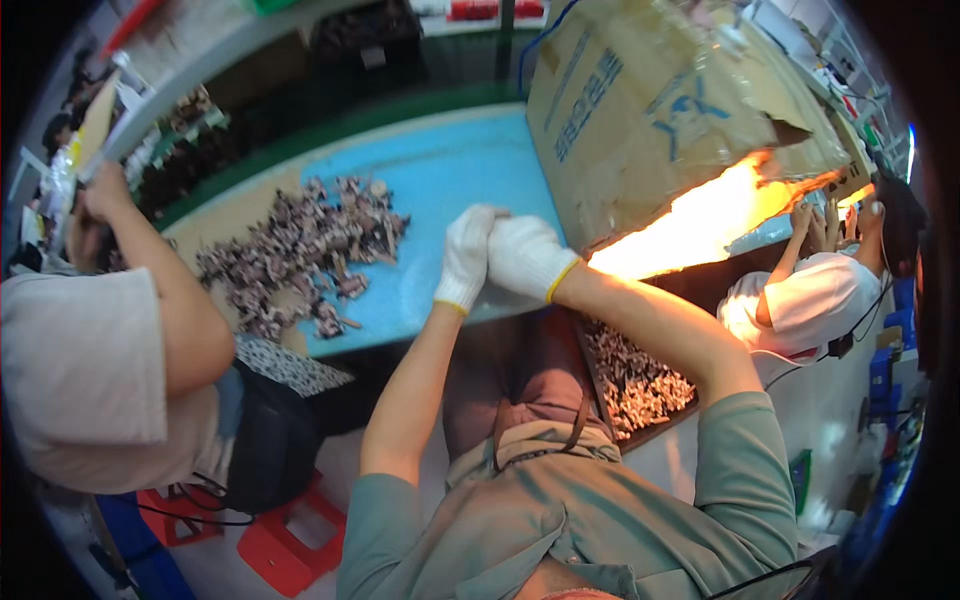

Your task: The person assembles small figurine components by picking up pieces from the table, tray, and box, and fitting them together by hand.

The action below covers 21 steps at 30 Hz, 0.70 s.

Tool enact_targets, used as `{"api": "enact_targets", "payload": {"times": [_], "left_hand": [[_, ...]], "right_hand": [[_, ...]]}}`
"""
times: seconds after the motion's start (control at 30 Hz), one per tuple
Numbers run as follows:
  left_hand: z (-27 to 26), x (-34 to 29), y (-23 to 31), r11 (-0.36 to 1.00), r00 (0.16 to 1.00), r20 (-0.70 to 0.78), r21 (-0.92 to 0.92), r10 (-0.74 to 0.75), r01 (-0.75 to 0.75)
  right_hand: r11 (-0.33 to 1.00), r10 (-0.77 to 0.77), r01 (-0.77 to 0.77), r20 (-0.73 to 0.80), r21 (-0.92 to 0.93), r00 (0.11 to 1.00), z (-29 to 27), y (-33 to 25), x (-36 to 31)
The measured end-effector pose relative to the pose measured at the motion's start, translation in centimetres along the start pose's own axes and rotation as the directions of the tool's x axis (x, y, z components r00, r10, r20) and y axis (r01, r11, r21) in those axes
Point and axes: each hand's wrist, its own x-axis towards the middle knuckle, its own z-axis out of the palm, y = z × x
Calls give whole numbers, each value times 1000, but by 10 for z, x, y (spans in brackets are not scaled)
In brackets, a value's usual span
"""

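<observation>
My left hand (466, 258) and my right hand (530, 255), both in white knit gloves with yellow cuffs, meet above the front edge of the blue tabletop (470, 150). Their fingers are curled and pressed together. Whatever lies between them, if anything, is hidden by the gloves. Left of my hands, a loose heap of small brownish-purple pieces (300, 240) spreads over the table; their kind is too small to make out.
A large cardboard box (640, 110) stands at the right, with a very bright glare below it. Below my right forearm sits a crate of small pieces (645, 385). Co-workers sit at left (90, 360) and right (800, 305). Red stools (300, 545) stand at lower left.
</observation>
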Motion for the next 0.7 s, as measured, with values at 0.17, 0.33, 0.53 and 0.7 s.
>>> {"api": "enact_targets", "payload": {"times": [0.17,0.33,0.53,0.7], "left_hand": [[-102,73,12,997,973,-218,3,74,-75],[-118,28,68,817,913,87,-419,-399,397],[-104,17,65,746,928,262,-554,-265,369],[-94,-17,66,757,946,95,578,309,-305]], "right_hand": [[980,46,58,-499,190,865,-24,32,109],[512,369,-13,-207,859,906,-76,12,69],[943,-11,251,-735,217,678,-54,10,61],[-184,280,-257,301,949,912,-60,-16,37]]}}
